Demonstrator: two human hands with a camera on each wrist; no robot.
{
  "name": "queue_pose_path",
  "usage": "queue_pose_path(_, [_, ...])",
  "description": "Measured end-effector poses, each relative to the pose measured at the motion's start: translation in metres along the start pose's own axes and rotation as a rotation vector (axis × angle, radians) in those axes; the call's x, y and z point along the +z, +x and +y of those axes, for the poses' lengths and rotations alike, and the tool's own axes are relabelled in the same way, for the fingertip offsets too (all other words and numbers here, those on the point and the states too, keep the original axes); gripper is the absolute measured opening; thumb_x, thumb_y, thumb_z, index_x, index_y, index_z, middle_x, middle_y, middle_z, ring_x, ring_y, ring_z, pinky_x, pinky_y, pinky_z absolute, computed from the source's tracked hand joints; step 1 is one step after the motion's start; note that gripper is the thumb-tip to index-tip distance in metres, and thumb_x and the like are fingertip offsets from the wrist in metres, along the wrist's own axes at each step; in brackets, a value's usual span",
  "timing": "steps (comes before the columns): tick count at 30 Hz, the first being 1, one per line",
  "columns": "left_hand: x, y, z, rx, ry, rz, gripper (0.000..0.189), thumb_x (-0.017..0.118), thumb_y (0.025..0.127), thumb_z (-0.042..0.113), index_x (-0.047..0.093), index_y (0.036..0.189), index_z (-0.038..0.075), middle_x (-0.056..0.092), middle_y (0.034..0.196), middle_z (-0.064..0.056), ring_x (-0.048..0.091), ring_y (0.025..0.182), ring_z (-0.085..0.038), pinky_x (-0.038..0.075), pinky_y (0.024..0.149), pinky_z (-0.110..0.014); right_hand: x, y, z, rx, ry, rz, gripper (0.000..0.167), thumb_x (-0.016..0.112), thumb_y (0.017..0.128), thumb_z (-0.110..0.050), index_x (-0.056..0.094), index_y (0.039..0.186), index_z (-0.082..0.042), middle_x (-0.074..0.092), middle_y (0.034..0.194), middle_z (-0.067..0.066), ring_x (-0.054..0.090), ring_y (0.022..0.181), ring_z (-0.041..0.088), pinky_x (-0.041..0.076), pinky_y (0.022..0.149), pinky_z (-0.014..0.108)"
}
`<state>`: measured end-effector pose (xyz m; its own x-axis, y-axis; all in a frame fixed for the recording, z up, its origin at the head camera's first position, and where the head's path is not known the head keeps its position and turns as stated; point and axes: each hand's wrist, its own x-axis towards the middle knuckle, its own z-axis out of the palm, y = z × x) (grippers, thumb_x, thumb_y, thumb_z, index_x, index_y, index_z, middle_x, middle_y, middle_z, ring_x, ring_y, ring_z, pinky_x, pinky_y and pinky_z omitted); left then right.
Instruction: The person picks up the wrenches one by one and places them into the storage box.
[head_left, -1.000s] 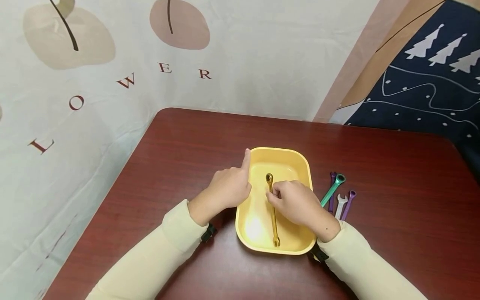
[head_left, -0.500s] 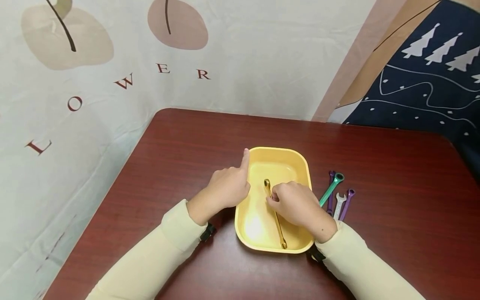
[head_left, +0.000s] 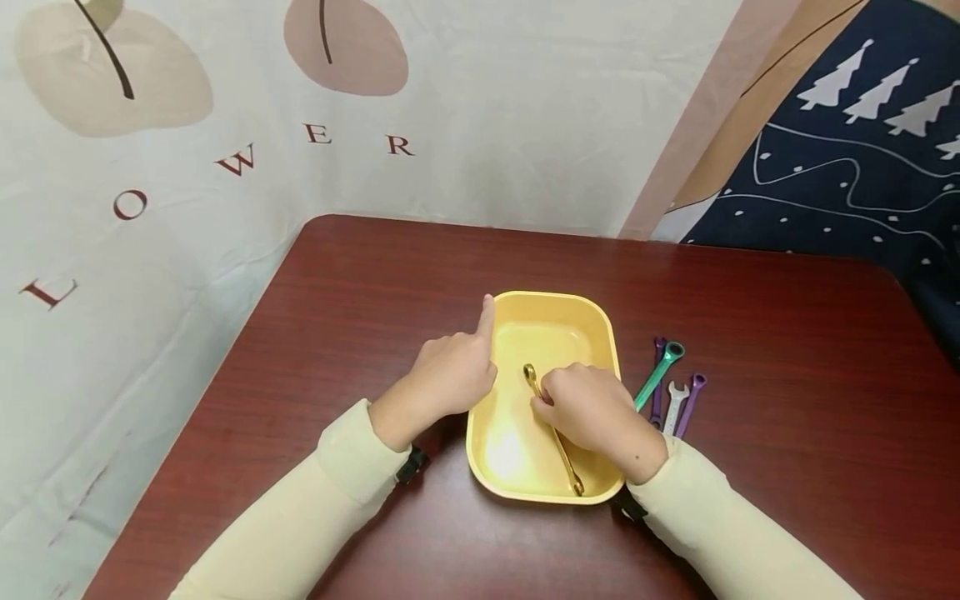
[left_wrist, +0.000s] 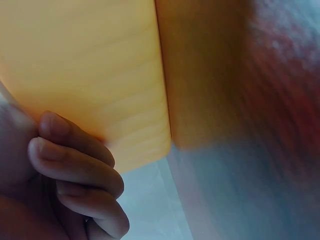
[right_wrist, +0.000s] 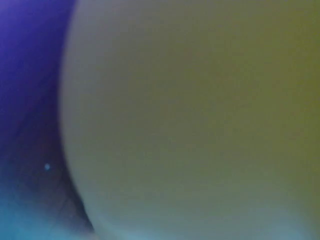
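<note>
A yellow plastic tray (head_left: 551,337) lies on the table, long side running away from me. My left hand (head_left: 452,373) holds its left rim: the index finger lies along the edge, the thumb is at the rim, and in the left wrist view curled fingers (left_wrist: 82,172) lie by the outer wall (left_wrist: 95,60). Inside the tray, my right hand (head_left: 588,410) pinches a gold combination wrench (head_left: 566,460) near its middle. The wrench slants, ring end far left, open end near right. The right wrist view is mostly filled by the blurred tray wall (right_wrist: 190,120).
Right of the tray lie a green ratcheting wrench (head_left: 654,380), a purple wrench (head_left: 657,402) partly under it, a silver wrench (head_left: 675,407) and another purple wrench (head_left: 692,405). My right forearm hides their near ends. Behind the dark red table (head_left: 390,275) hangs a printed cloth (head_left: 510,117).
Inside the tray the gold wrench has turned in my right hand: its ring end swung left and nearer, its open end right. The left hand stays on the rim.
</note>
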<state>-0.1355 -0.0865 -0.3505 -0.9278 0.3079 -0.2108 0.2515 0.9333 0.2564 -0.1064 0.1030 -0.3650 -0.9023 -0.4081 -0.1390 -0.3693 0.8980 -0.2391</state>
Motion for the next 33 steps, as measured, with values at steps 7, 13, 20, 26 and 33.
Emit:
queue_pose_path(7, [0.0012, -0.0013, -0.0007, -0.005, -0.007, -0.009, 0.083, 0.048, 0.097, 0.02, -0.003, 0.161, 0.005, 0.051, 0.053, 0.0, 0.041, 0.043, -0.015, 0.03, 0.043, -0.03, 0.0015, -0.0002, -0.0011, 0.001, -0.018, -0.012, 0.045, 0.064, 0.092, -0.031, 0.046, 0.052, -0.02, 0.037, 0.051, -0.006, 0.043, 0.049, 0.015, 0.03, 0.045, 0.031])
queue_pose_path(13, [0.0012, -0.0014, -0.0004, -0.006, -0.004, -0.013, 0.083, 0.047, 0.097, 0.021, -0.004, 0.161, 0.006, 0.051, 0.053, 0.0, 0.04, 0.043, -0.015, 0.03, 0.044, -0.03, 0.0027, -0.0019, -0.0008, -0.02, -0.023, -0.017, 0.035, 0.064, 0.082, -0.025, 0.046, 0.053, -0.02, 0.037, 0.05, -0.008, 0.041, 0.048, 0.014, 0.03, 0.044, 0.032])
queue_pose_path(20, [0.0005, -0.0014, -0.0002, -0.01, -0.001, -0.02, 0.083, 0.046, 0.098, 0.021, -0.006, 0.161, 0.007, 0.05, 0.052, 0.001, 0.038, 0.043, -0.014, 0.028, 0.044, -0.029, 0.0034, -0.0019, -0.0015, -0.028, -0.044, -0.044, 0.031, 0.061, 0.08, -0.025, 0.047, 0.053, -0.02, 0.04, 0.051, -0.007, 0.042, 0.048, 0.014, 0.031, 0.043, 0.033])
queue_pose_path(26, [0.0003, -0.0014, 0.0001, -0.011, 0.001, -0.017, 0.082, 0.047, 0.098, 0.021, -0.004, 0.161, 0.006, 0.053, 0.054, 0.0, 0.041, 0.044, -0.015, 0.03, 0.044, -0.03, 0.003, -0.0019, -0.001, -0.02, -0.03, -0.02, 0.037, 0.059, 0.088, -0.024, 0.047, 0.053, -0.02, 0.041, 0.052, -0.006, 0.043, 0.049, 0.015, 0.032, 0.044, 0.032])
queue_pose_path(33, [0.0006, -0.0019, -0.0004, -0.011, 0.001, -0.016, 0.082, 0.047, 0.098, 0.022, -0.004, 0.161, 0.005, 0.053, 0.054, 0.0, 0.042, 0.043, -0.015, 0.03, 0.044, -0.03, 0.0033, -0.0012, -0.0024, -0.024, -0.053, 0.006, 0.044, 0.058, 0.097, -0.028, 0.049, 0.055, -0.02, 0.047, 0.054, -0.003, 0.046, 0.05, 0.017, 0.034, 0.046, 0.033])
